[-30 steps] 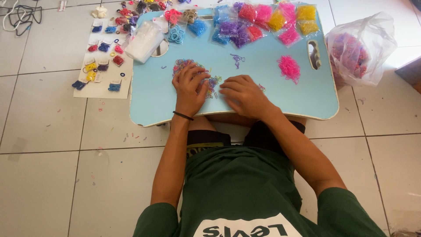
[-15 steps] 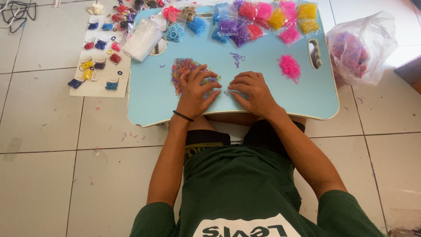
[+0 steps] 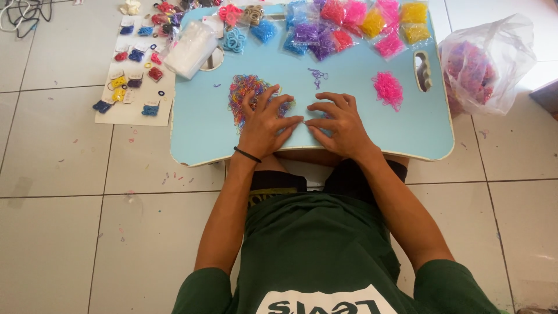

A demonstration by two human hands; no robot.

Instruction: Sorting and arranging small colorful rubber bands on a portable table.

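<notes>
My left hand (image 3: 266, 121) lies flat on a light blue lap table (image 3: 203, 128), its fingers spread over the edge of a pile of mixed-colour small rubber bands (image 3: 243, 93). My right hand (image 3: 340, 122) rests beside it, fingertips meeting the left hand's near the table's middle; whether they pinch a band is too small to tell. A small purple cluster of bands (image 3: 317, 75) lies just beyond my fingers. A pink heap of bands (image 3: 387, 89) sits to the right.
Bags of sorted coloured bands (image 3: 354, 20) line the table's far edge, with a clear plastic packet (image 3: 189, 49) at its left. A white sheet (image 3: 135, 75) with small packaged bands lies on the tiled floor left. A plastic bag of bands (image 3: 479, 67) stands right.
Both hands slid back from the mixed pile toward the table's middle, uncovering the multicoloured bands. The view has shifted slightly.
</notes>
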